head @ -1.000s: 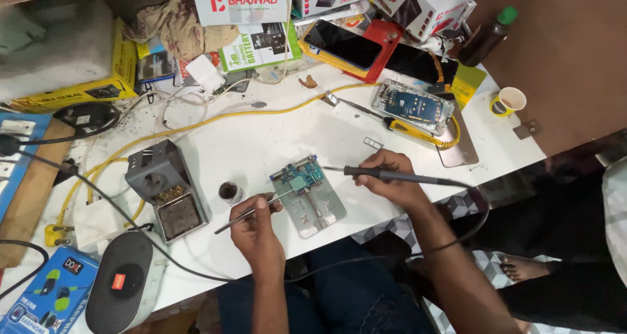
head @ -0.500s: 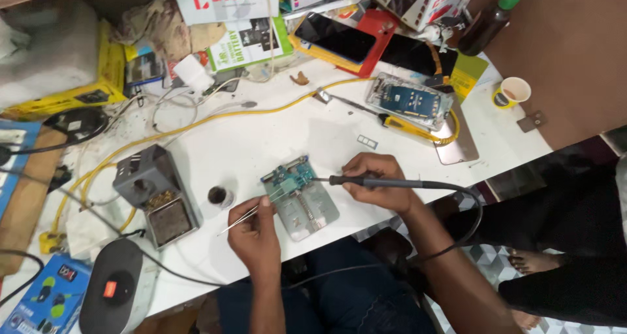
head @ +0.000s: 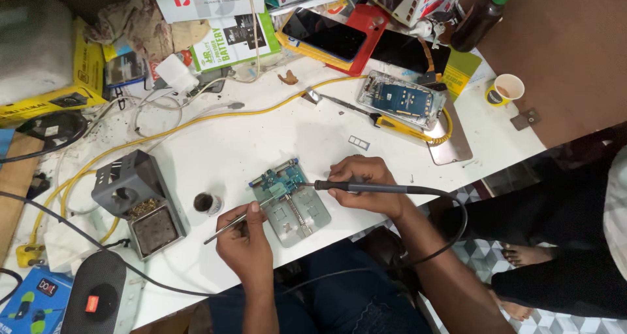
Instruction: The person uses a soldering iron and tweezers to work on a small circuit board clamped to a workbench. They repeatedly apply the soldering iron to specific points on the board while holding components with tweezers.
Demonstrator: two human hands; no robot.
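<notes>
On white worktable (head: 307, 134), cluttered workshop

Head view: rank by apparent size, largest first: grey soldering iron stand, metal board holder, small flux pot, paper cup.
1. Grey soldering iron stand
2. Metal board holder, under the soldering iron in the right hand; partly covered, but looks somewhat smaller
3. Paper cup and small flux pot: look alike, not ranked; the cup sits farther away.
</notes>
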